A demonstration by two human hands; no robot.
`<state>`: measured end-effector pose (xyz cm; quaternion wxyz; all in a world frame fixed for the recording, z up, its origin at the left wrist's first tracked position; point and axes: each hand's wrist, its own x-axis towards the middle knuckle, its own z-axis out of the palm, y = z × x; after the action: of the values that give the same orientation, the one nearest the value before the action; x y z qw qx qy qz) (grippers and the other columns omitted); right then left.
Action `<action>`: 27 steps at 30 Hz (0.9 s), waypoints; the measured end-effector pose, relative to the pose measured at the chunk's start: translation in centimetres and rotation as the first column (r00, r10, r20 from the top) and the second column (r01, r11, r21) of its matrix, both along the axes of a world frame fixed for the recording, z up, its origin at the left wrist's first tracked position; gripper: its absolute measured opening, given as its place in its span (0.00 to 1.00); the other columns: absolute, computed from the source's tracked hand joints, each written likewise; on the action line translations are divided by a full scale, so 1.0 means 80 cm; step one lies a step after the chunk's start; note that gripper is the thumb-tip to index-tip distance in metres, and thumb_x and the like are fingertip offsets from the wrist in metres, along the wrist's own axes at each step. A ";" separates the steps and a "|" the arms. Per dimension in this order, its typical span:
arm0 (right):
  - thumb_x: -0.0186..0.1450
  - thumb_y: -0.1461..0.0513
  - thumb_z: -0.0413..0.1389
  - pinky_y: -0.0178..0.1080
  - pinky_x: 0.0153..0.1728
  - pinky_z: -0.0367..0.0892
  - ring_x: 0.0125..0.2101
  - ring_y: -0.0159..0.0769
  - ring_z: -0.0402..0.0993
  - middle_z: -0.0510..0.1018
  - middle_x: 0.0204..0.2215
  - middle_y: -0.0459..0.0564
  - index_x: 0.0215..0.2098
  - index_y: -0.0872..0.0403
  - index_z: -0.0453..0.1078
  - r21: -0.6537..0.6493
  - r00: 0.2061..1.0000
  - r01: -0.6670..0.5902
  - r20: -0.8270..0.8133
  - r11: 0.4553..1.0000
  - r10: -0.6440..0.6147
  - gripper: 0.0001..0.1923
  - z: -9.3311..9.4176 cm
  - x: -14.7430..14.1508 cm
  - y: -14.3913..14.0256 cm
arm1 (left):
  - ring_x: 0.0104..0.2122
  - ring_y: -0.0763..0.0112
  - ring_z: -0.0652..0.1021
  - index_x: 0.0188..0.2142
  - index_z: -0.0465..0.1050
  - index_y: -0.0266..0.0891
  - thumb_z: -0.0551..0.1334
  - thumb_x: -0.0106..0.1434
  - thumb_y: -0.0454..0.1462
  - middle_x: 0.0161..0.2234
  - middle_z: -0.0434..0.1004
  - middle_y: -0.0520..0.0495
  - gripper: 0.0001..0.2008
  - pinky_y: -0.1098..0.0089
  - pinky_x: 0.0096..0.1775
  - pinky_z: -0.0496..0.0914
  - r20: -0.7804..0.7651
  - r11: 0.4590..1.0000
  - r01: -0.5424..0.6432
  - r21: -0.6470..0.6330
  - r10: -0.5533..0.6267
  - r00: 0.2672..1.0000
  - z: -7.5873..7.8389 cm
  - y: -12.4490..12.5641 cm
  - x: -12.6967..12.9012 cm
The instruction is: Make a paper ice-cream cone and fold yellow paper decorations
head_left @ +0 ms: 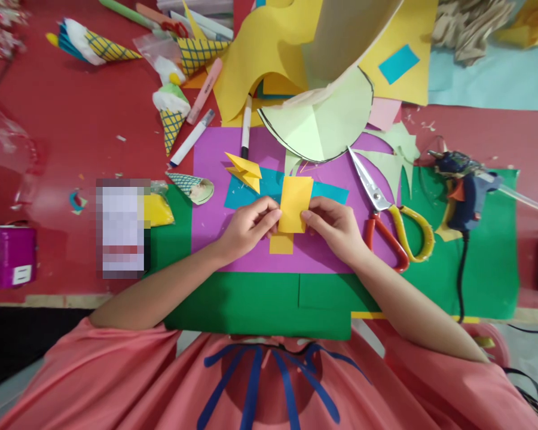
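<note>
— What are the hands doing with that paper?

— Both are pinching the yellow paper strip (295, 205) over the purple sheet (251, 251), near the middle of the desk. The left hand (246, 224) is closing thumb and fingertips on the strip's left edge; the right hand (336, 227) is clamping its right edge the same way. A second yellow piece (281, 243) is lying just below, touching the strip or tucked under it; I cannot tell which.

— What could be going wrong from here?

— I'm judging that the strip could be creasing crooked if one pinch is pulling harder than the other. The open scissors (392, 221) are lying just beside the right hand, blades pointing toward the far edge, so a sideways sweep of that wrist might be catching them. The glue gun (464, 191), toward the desk's right edge, is resting on the green sheet (488, 269) with its cord trailing toward the near edge.

— And the surface?

— A red desk (72, 131), crowded: a folded yellow shape (244, 170) on a blue piece (246, 194), paper cones (173, 116) and markers (192, 137) toward the far left corner, large yellow sheets (251, 65) and a pale green half-circle (323, 119) along the far edge.
</note>
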<state>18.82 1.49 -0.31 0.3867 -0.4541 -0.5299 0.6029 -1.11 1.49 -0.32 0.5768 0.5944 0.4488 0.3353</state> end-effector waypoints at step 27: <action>0.65 0.58 0.57 0.34 0.26 0.55 0.25 0.27 0.61 0.67 0.23 0.43 0.25 0.55 0.68 0.025 1.000 -0.015 0.009 1.000 0.015 0.13 0.004 0.003 -0.004 | 0.28 0.75 0.76 0.28 0.71 0.38 0.51 0.71 0.46 0.28 0.75 0.49 0.20 0.72 0.31 0.70 0.070 0.956 0.014 0.293 -0.037 0.997 -0.008 0.000 -0.010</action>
<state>19.02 1.20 0.01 0.3854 -0.4479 -0.5427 0.5969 -1.93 1.51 -0.97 0.5034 0.6659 0.3647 0.4125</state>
